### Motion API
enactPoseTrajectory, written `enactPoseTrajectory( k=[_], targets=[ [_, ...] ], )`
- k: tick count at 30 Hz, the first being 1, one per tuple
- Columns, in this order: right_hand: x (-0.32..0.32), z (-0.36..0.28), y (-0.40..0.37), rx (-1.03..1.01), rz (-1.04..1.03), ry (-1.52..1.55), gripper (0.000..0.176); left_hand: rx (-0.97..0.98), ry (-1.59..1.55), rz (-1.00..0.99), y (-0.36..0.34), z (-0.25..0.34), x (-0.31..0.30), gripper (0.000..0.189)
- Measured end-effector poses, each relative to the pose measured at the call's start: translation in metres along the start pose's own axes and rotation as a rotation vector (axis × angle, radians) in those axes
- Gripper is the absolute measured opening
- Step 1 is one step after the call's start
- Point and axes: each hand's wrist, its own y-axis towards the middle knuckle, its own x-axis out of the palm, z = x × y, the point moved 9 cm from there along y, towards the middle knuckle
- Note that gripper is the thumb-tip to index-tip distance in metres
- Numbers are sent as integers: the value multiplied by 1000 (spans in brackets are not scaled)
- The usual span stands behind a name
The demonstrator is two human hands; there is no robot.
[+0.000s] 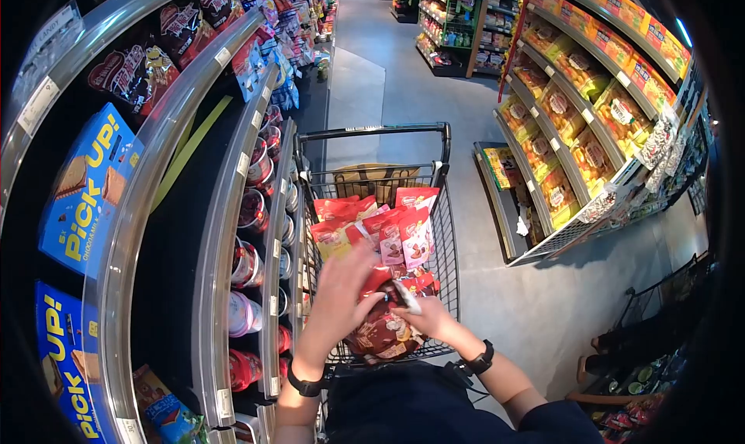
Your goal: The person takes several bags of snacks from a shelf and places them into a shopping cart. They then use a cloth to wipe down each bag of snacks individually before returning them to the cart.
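A black wire shopping cart (454, 258) stands in front of me, filled with snack bags. My left hand (341, 285) is over the bags, blurred, with its fingers stretched forward and the thumb apart. My right hand (425, 317) is closed at the upper edge of a dark brown snack bag (382, 331) nearest me; its fingertips are partly hidden. Beyond the hands, red-and-pink bags (415, 238) stand upright beside yellow-and-red bags (330, 238). A brown cardboard box (376, 182) is at the cart's far end.
Close on the left, shelves hold blue Pick Up! boxes (91, 184) and several cups (252, 211). Across the aisle floor (497, 304), a slanted rack carries yellow packages (563, 110). Dark-clothed legs of another person (628, 343) show at lower right. More shelves (446, 25) stand ahead.
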Motion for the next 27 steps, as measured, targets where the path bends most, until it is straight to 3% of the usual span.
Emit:
enactPoseTrajectory(
  k=[2, 3, 4, 6, 8, 9, 10, 12, 14, 15, 16, 17, 18, 19, 20, 22, 24, 25, 26, 27],
  targets=[
    [1, 35, -5, 262, 78, 331, 29, -341, -502, 286, -25, -44, -10, 87],
    [-10, 32, -3, 249, 173, 516, 29, -285, -723, 354, -35, -53, -8, 98],
    [-22, 27, -2, 234, 267, 702, 29, -283, -721, 362, -51, -64, 4, 98],
    [-34, -5, 7, 157, 292, 1088, 29, -305, -1351, 136, -74, -73, 54, 82],
    [-25, 2, 13, 189, 252, 988, 30, -976, -1558, 56, -103, -42, 66, 68],
    [-25, -11, 13, 146, 197, 921, 31, -810, -1675, 106, -101, -52, 82, 56],
    [-24, -13, 16, 70, 183, 869, 31, -809, -1675, 112, -103, -63, 89, 56],
    [-25, -14, 16, 86, 99, 748, 32, -829, -2050, 81, -105, -66, 98, 52],
    [-31, -15, 12, 106, 69, 685, 31, -860, -2059, 86, -110, -64, 99, 47],
    [-37, -14, 11, 106, 110, 705, 30, -794, -2222, 92, -108, -56, 102, 48],
    [-50, -13, 6, 90, 207, 630, 28, -720, -2383, 97, -107, -49, 104, 48],
    [-76, -14, -4, 79, 387, 456, 24, -798, -2305, 104, -116, -52, 111, 47],
    [-98, -13, -15, 180, 480, 454, 23, -798, -2389, 37, -119, -45, 112, 45],
    [-124, -16, -28, 277, 624, 398, 22, -922, -2286, 17, -118, -37, 104, 44],
    [-145, -22, -43, -82, 907, 652, 25, -1044, -2179, -2, -119, -29, 97, 43],
    [-153, -42, -65, -268, 947, 701, 31, -1078, -2087, 20, -120, -34, 105, 43],
    [-119, -142, -51, -657, 608, -487, 48, -1113, -1992, 30, -121, -33, 110, 43],
    [-81, -157, -42, -634, 313, -583, 55, -815, -1749, 35, -107, -30, 91, 42],
    [-45, -160, -38, -602, 20, -667, 61, -845, -1881, 20, -108, -35, 101, 42],
    [-44, -160, -41, -598, 30, -666, 61, -882, -2011, 6, -106, -37, 107, 43]
  ],
)
